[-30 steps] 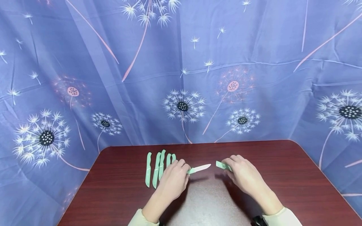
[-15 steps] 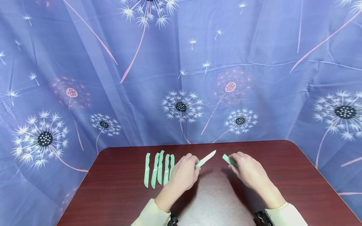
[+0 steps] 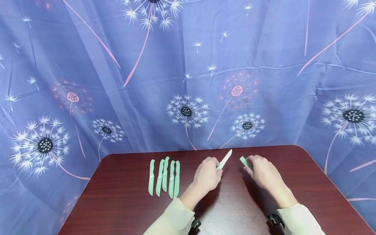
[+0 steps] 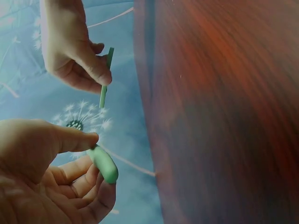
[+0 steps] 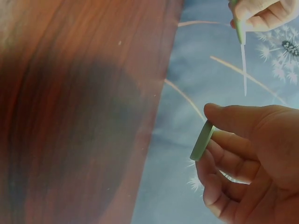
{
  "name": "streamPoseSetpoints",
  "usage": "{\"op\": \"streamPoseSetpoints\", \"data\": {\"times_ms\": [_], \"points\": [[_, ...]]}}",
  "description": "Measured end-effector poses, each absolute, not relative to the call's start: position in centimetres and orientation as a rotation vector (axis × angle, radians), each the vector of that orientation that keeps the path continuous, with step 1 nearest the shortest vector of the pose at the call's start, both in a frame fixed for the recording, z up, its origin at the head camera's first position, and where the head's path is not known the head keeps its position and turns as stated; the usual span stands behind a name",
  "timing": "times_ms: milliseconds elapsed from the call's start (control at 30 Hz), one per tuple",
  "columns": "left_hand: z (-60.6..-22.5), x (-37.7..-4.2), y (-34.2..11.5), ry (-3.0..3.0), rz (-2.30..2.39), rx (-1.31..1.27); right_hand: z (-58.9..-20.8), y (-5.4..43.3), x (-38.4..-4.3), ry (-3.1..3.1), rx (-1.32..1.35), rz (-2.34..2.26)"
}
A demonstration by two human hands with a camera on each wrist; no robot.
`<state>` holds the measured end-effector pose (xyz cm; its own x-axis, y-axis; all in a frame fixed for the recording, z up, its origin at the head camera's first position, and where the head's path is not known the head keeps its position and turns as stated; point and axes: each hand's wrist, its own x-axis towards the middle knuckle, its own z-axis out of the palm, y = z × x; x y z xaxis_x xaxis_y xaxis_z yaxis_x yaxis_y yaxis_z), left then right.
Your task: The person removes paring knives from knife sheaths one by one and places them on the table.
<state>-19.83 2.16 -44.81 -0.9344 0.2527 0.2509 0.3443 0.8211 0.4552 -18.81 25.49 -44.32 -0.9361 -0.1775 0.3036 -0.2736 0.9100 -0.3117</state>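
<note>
The head view is bright, with glare on the tabletop — wrist views look dimmer, hazier.

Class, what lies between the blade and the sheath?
Nothing: in the head view, the blade and sheath stand apart, with only table showing between them.

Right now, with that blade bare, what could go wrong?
1. The left hand holds an unsheathed green-handled paring knife; if the hands close together, it might nick the right hand.
2. The right hand pinches the green sheath above the table, so it could slip and drop.
</note>
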Motion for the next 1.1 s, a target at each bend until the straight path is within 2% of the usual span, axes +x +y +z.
{"op": "streamPoseSetpoints", "data": {"times_ms": [233,567,800,1100], "points": [[-45.6,-20.9,5.9,-2.865,-0.828,-0.387,-45.0,26.4,-19.7,-2.873,0.235,0.572],[-46.7,-22.6,10.8,-2.983,-0.951,-0.114,-45.7,26.5,-20.6,-2.945,0.092,0.620],[-47.6,-23.1,12.3,-3.026,-1.005,0.031,-46.1,26.5,-21.0,-3.009,0.026,0.630],[-48.0,-23.3,13.7,-3.048,-0.931,0.029,-46.7,26.5,-21.6,-3.054,0.000,0.633]]}}
